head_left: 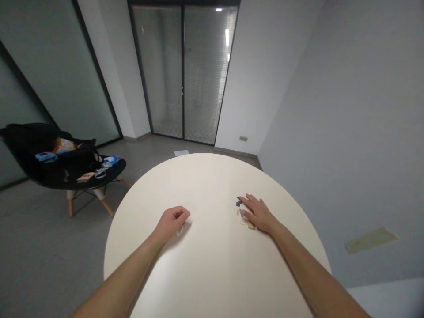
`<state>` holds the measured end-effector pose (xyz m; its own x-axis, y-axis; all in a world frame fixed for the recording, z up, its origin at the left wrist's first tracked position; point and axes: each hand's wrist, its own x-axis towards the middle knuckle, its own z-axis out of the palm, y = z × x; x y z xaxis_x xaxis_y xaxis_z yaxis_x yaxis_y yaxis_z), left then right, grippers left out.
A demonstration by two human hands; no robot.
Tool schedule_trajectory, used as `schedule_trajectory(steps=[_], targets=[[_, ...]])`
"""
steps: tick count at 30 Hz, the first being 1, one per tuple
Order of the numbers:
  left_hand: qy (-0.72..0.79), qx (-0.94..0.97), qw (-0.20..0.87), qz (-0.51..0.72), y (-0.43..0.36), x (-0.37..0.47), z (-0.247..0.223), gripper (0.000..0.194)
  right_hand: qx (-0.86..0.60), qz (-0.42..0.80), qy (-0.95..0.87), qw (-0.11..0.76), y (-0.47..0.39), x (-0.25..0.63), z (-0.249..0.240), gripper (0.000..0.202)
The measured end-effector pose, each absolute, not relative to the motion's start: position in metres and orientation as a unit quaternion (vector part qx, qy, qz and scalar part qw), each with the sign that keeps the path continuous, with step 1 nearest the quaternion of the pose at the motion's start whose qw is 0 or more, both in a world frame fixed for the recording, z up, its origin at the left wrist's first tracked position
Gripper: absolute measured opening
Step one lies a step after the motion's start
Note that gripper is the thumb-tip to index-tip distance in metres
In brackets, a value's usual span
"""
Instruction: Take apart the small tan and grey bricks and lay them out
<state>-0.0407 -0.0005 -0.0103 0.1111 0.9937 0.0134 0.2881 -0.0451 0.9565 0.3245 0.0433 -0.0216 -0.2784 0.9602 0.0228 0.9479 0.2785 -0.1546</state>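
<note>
My left hand (171, 221) is closed just above the left-centre of the round white table (205, 274); a small clear loop shows beneath its fingers, and I cannot make out exactly what it is. On the right side my right hand (260, 214) is spread with the palm down, over and beside a group of small pieces. Small dark pieces (238, 204) lie by its fingertips. A tan piece (250, 225) shows under the edge of the palm, and a small yellowish piece (237, 212) sits left of the thumb. Part of the group is hidden by the hand.
A black chair (43, 176) with a black bag (79, 161) and several small items stands at the left. White paper (181, 153) lies on the floor beyond the table. A grey wall (357, 132) rises close on the right.
</note>
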Motion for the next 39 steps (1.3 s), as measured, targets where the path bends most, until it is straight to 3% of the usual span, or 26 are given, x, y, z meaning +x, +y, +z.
schedule_trajectory(steps=[9, 18, 24, 28, 31, 36, 39], targets=[[0.532, 0.602, 0.423, 0.419, 0.002, -0.048, -0.015, 0.031, -0.539, 0.084, -0.83, 0.116, 0.055, 0.209, -0.016, 0.054], [0.563, 0.586, 0.245, 0.529, 0.02, -0.08, -0.027, 0.037, -0.461, 0.156, -0.855, 0.18, 0.069, 0.083, -0.014, 0.046], [0.552, 0.562, 0.258, 0.559, 0.028, -0.092, -0.036, 0.045, -0.379, 0.294, -0.836, 0.268, 0.077, 0.039, -0.016, 0.049], [0.53, 0.544, 0.322, 0.566, 0.031, -0.092, -0.038, 0.053, -0.373, 0.296, -0.823, 0.308, 0.081, 0.053, -0.01, 0.048], [0.517, 0.52, 0.364, 0.574, 0.032, -0.092, -0.039, 0.059, -0.402, 0.251, -0.831, 0.29, 0.076, 0.081, -0.006, 0.059], [0.5, 0.515, 0.395, 0.573, 0.033, -0.092, -0.04, 0.063, -0.396, 0.172, -0.889, 0.155, 0.057, 0.104, -0.009, 0.107], [0.502, 0.507, 0.41, 0.568, 0.031, -0.092, -0.039, 0.064, -0.404, 0.136, -0.895, 0.128, 0.055, 0.096, -0.015, 0.106]])
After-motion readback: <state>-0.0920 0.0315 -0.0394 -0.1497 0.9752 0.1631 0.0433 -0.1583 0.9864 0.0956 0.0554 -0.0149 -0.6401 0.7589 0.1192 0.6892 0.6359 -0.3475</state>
